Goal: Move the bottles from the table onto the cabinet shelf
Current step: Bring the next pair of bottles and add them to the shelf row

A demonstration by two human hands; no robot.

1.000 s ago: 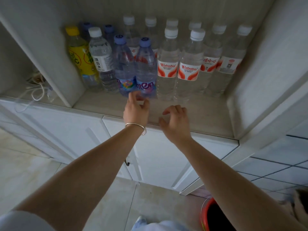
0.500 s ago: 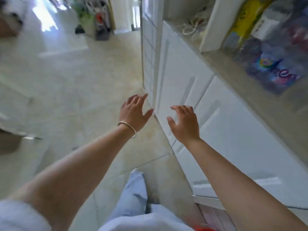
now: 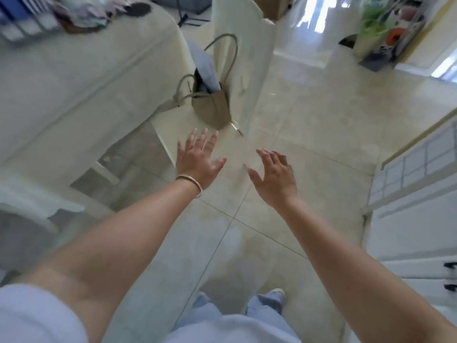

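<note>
Both hands are held out over the tiled floor [image 3: 309,125], empty and released. The left hand [image 3: 197,159] has its fingers spread and nearly straight, palm down, with a thin metal bangle [image 3: 190,183] at the wrist. The right hand [image 3: 274,177] sits just beside it, apart from it, fingers loosely extended and slightly bent. Neither hand touches anything.

Landmark: the grey handbag [image 3: 210,105]. It rests on the seat of a pale chair [image 3: 243,53], directly beyond the left hand's fingertips, with a blue-grey cloth [image 3: 204,68] sticking out of its open top. Its handle loops stand upright.

To the left of the handbag is the worktop [image 3: 86,78], covered in a pale cloth. At the worktop's far left corner lie blurred items; their identity cannot be told. No bottles can be made out on the part of the worktop in view; the picture is motion-blurred there.

To the right of the handbag, across the floor, stands the white cabinet [image 3: 415,219]; only its lower doors show, and its shelf is out of view. Far right of the handbag, by a bright doorway, is a rack [image 3: 388,28] with green and orange contents.

Below the handbag, at the lower edge, the person's light-blue trouser legs [image 3: 264,308] and one shoe [image 3: 278,292] stand on the floor.
</note>
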